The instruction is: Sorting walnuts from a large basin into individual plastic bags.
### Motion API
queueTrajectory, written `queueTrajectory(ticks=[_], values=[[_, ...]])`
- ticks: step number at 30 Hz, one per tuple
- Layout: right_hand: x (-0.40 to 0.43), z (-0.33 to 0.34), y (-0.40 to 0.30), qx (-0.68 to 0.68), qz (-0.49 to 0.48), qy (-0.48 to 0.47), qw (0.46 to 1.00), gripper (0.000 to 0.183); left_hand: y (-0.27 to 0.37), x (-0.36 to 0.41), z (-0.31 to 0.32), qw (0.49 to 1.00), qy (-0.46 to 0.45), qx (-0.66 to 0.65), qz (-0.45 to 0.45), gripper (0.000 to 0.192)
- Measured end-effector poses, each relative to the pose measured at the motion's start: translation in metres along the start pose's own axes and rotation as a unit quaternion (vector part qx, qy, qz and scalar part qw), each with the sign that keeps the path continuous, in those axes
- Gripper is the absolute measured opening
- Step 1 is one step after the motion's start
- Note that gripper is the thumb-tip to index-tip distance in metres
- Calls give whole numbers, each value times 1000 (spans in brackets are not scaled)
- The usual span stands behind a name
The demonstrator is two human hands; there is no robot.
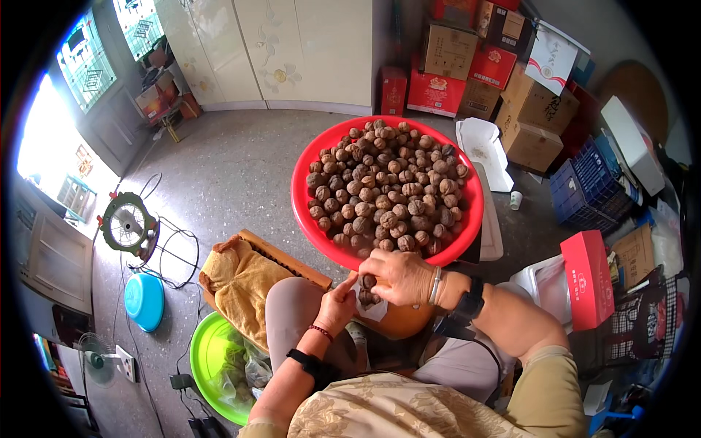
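A large red plastic basin (296, 189) heaped with whole walnuts (383, 186) stands in front of me. Just below its near rim, my left hand (337, 306) pinches the edge of a small white bag (372, 311) between my knees. My right hand (397, 276) bends over the same bag from the right, its fingers at the bag's upper edge. Several brown walnuts (367, 293) show in the bag's mouth between my hands. Whether my right fingers hold a walnut or only the bag is hidden. A rounded orange-brown object (405, 322) lies under my right hand.
To the left are a wooden seat with a yellow cloth (249, 274), a lime-green basin (200, 356) holding plastic bags, a blue basin (143, 301) and cables on the floor. At right stand a red box (589, 280), a blue crate (589, 186), a white tray (484, 148) and stacked cartons (531, 145).
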State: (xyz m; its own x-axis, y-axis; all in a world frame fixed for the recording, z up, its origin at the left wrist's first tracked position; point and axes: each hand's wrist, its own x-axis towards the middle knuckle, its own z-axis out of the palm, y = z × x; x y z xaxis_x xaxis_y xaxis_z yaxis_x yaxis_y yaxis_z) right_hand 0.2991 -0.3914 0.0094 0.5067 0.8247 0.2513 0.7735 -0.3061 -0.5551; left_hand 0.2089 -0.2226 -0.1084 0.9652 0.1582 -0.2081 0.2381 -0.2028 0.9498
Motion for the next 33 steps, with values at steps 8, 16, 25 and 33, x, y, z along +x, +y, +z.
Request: queueTrajectory(ticks=[8, 16, 25, 33], values=[[-9, 11, 4, -105, -54, -54, 992, 27, -7, 2, -3, 999, -3, 30, 19, 34], [1, -8, 27, -155, 67, 60, 984, 19, -1, 1, -4, 999, -9, 39, -2, 38], [15, -18, 50, -173, 204, 150, 952, 34, -2, 1, -4, 999, -16, 36, 5, 40], [21, -16, 58, -202, 141, 145, 958, 30, 1, 0, -3, 999, -18, 25, 7, 39]])
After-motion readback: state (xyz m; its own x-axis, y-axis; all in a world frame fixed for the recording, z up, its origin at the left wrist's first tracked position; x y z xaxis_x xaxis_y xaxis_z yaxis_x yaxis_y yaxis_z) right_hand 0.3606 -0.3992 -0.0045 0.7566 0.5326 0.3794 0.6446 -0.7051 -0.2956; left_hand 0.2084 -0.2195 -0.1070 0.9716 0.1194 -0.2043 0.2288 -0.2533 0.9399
